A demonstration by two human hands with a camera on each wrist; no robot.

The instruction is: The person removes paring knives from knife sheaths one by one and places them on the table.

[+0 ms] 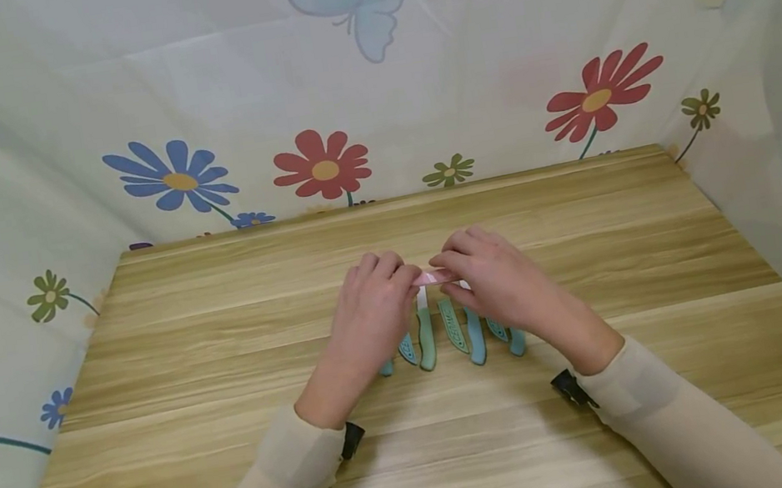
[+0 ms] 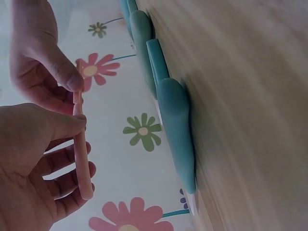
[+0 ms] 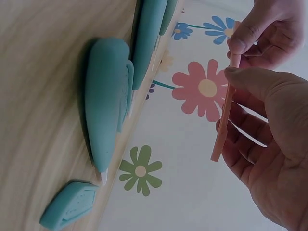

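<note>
Above the table, both hands hold a slim pink knife (image 1: 434,277) level between them. My left hand (image 1: 370,306) pinches its smooth handle (image 2: 83,168) between thumb and fingers. My right hand (image 1: 498,274) pinches the other end, a flat pink sheath (image 3: 222,137). Fingers hide much of the piece where the two parts meet. Below the hands lie a green-handled knife (image 1: 426,340) and a blue-handled knife (image 1: 476,336), their pale blades pointing away from the person. A green sheath (image 1: 453,326) lies between them.
Another blue handle (image 1: 518,341) and a blue sheath (image 1: 498,331) lie at the right of the row. At its left are a blue sheath (image 1: 407,349) and a partly hidden blue handle (image 1: 386,369). A flowered curtain (image 1: 224,92) surrounds the wooden table (image 1: 220,320).
</note>
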